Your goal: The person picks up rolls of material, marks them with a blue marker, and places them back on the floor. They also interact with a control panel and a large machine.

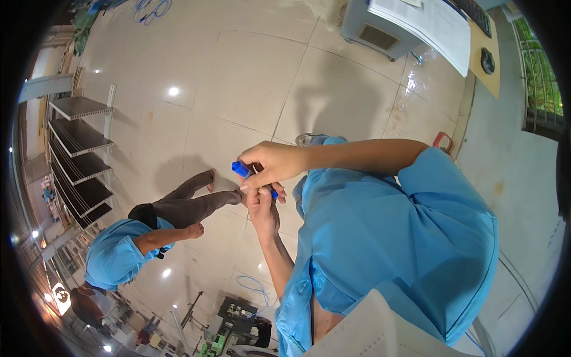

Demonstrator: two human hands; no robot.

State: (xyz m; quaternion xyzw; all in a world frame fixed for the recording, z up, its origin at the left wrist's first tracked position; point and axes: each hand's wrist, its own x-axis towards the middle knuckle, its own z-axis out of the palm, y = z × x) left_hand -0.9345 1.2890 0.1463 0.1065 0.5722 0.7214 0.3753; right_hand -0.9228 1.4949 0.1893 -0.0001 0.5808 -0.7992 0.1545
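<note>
A blue marker (241, 169) is gripped between both hands in front of my chest, above the tiled floor. My right hand (275, 164) reaches in from the right and closes its fingers over the marker's middle, so the blue end sticks out to the upper left. Just beneath it, my left hand (263, 208) rises from below and pinches the marker's lower end. The two hands touch. Most of the marker's body is hidden by fingers. My blue shirt (386, 238) fills the lower right.
Another person in a blue shirt (116, 256) and dark trousers is low on the floor at the left. A dark shelf rack (80, 152) stands far left. A white cabinet (377, 30) with papers is at the top. A blue cable (256, 288) and equipment (238, 318) lie below.
</note>
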